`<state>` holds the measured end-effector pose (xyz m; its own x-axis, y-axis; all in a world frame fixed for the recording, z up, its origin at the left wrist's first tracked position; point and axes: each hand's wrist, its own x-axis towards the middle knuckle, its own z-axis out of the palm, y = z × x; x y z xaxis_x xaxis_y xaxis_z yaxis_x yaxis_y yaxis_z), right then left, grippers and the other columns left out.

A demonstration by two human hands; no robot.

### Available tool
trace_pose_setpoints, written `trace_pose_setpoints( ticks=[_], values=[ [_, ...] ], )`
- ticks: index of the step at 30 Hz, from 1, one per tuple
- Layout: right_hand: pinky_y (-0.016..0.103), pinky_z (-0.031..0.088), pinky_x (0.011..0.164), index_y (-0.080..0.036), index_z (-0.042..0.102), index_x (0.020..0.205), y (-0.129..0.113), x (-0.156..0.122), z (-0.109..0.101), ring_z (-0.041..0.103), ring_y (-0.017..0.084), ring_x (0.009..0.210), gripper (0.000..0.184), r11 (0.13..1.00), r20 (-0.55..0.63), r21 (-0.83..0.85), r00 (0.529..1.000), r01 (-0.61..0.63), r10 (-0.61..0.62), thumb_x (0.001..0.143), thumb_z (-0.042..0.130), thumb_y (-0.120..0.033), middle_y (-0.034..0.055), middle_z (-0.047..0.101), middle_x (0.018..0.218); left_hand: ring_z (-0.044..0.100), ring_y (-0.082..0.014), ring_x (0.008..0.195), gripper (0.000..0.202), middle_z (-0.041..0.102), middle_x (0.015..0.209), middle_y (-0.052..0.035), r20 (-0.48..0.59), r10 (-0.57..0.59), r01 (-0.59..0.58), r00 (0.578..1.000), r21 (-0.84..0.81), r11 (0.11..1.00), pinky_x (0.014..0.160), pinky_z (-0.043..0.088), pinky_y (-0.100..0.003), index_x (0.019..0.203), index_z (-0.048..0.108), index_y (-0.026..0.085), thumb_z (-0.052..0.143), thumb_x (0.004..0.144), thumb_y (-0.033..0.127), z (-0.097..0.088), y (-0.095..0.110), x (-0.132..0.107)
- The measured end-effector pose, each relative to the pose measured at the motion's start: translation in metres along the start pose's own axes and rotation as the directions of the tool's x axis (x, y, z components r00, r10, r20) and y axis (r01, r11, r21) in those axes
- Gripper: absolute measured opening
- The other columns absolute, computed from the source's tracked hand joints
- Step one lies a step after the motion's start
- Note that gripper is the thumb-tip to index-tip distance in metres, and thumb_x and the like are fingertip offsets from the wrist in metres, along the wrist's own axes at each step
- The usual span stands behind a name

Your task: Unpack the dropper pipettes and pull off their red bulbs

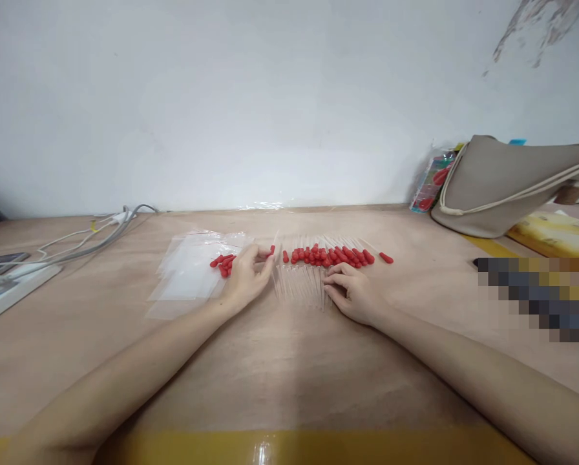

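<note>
one red piece [273, 250] — in left hand [248, 271]

Printed packet [431, 183]: we see coloured printing, too small to read.
Everywhere else: we read no text.

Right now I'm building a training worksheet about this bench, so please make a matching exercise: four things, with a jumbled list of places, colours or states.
Column one
1. Left hand
2. Right hand
3. Large bag
4. Power strip

Column two
A. Grey-brown, toward the picture's right side
B. Holding a red-tipped piece
C. White, at the picture's left edge
D. Fingertips at the thin clear pieces

Right pairs: 1-B, 2-D, 3-A, 4-C
</note>
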<state>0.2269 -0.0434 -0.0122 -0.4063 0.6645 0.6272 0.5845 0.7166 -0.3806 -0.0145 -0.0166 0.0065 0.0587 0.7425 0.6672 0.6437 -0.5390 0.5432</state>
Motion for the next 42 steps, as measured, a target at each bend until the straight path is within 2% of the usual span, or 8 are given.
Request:
trace_pose_setpoints(
  ticks=[8, 11, 16, 21, 31, 34, 38, 42],
  values=[
    [0.032, 0.050, 0.068, -0.017, 0.063, 0.085, 0.011, 0.004, -0.003, 0.057, 0.016, 0.078, 0.016, 0.997, 0.048, 0.072, 0.999, 0.000, -0.004, 0.081, 0.048, -0.016, 0.0081, 0.057, 0.089, 0.059, -0.0164, 0.075, 0.010, 0.060, 0.080, -0.0046, 0.104, 0.036, -0.032, 0.994, -0.046, 0.998, 0.065, 0.049, -0.029, 0.086, 0.059, 0.017, 0.054, 0.081, 0.024, -0.023, 0.004, -0.030],
    [0.034, 0.049, 0.071, -0.017, 0.060, 0.092, 0.011, 0.003, -0.004, 0.056, 0.017, 0.081, 0.016, 0.998, -0.009, 0.062, 1.000, 0.001, -0.001, 0.082, 0.047, -0.019, 0.0083, 0.057, 0.089, 0.057, -0.0158, 0.073, 0.011, 0.059, 0.077, -0.0044, 0.157, 0.090, -0.085, 0.983, -0.041, 0.996, 0.064, 0.048, -0.029, 0.086, 0.060, 0.016, 0.054, 0.081, 0.024, -0.028, 0.009, -0.031],
    [0.040, 0.046, 0.082, -0.017, 0.055, 0.102, 0.006, -0.003, -0.009, 0.052, 0.021, 0.094, 0.022, 1.000, -0.159, -0.026, 0.987, 0.014, -0.018, 0.081, 0.053, -0.025, 0.0097, 0.056, 0.095, 0.058, -0.0151, 0.078, 0.009, 0.061, 0.083, -0.0049, 0.291, 0.223, -0.209, 0.930, -0.079, 0.975, 0.070, 0.047, -0.029, 0.087, 0.059, 0.017, 0.053, 0.082, 0.022, -0.028, 0.008, -0.030],
    [0.039, 0.046, 0.082, -0.018, 0.052, 0.116, 0.005, -0.009, -0.013, 0.051, 0.021, 0.097, 0.037, 0.987, -0.095, -0.083, 0.984, 0.140, -0.148, 0.081, 0.056, -0.029, 0.0113, 0.055, 0.104, 0.059, -0.0135, 0.078, 0.008, 0.062, 0.085, -0.0060, 0.331, 0.369, -0.335, 0.868, -0.156, 0.929, 0.068, 0.048, -0.026, 0.086, 0.058, 0.016, 0.051, 0.082, 0.016, -0.023, 0.016, -0.030],
    [0.041, 0.046, 0.088, -0.019, 0.065, 0.099, 0.004, -0.001, -0.001, 0.055, 0.021, 0.101, 0.020, 0.935, -0.013, -0.115, 0.941, 0.336, -0.339, 0.084, 0.054, -0.027, 0.0060, 0.068, 0.094, 0.061, -0.0113, 0.077, 0.009, 0.062, 0.089, -0.0065, 0.314, 0.522, -0.483, 0.793, -0.200, 0.853, 0.067, 0.049, -0.022, 0.086, 0.058, 0.016, 0.049, 0.083, 0.013, -0.011, 0.026, -0.030],
    [0.042, 0.045, 0.094, -0.019, 0.066, 0.093, 0.003, -0.001, 0.002, 0.057, 0.020, 0.103, 0.016, 0.927, -0.038, -0.104, 0.930, 0.360, -0.366, 0.084, 0.054, -0.023, 0.0046, 0.069, 0.093, 0.061, -0.0129, 0.084, 0.013, 0.063, 0.092, -0.0070, 0.310, 0.515, -0.484, 0.799, -0.176, 0.857, 0.072, 0.050, -0.024, 0.091, 0.058, 0.016, 0.048, 0.084, 0.014, -0.010, 0.027, -0.031],
    [0.040, 0.046, 0.094, -0.017, 0.066, 0.090, 0.001, -0.002, 0.005, 0.059, 0.020, 0.101, 0.014, 0.915, -0.083, -0.122, 0.914, 0.386, -0.397, 0.082, 0.054, -0.020, 0.0058, 0.069, 0.095, 0.053, -0.0208, 0.110, 0.030, 0.061, 0.110, -0.0088, 0.326, 0.483, -0.514, 0.813, 0.012, 0.858, 0.096, 0.040, -0.039, 0.112, 0.055, 0.018, 0.054, 0.083, 0.025, -0.003, 0.032, -0.032],
    [0.039, 0.048, 0.092, -0.016, 0.065, 0.093, -0.003, -0.003, 0.009, 0.059, 0.020, 0.101, 0.015, 0.902, -0.101, -0.138, 0.901, 0.408, -0.423, 0.082, 0.055, -0.020, 0.0065, 0.069, 0.095, 0.046, -0.0221, 0.119, 0.023, 0.061, 0.114, -0.0052, 0.381, 0.475, -0.552, 0.794, 0.123, 0.825, 0.105, 0.028, -0.044, 0.105, 0.060, 0.021, 0.050, 0.087, 0.031, 0.006, 0.034, -0.032]
  ],
)
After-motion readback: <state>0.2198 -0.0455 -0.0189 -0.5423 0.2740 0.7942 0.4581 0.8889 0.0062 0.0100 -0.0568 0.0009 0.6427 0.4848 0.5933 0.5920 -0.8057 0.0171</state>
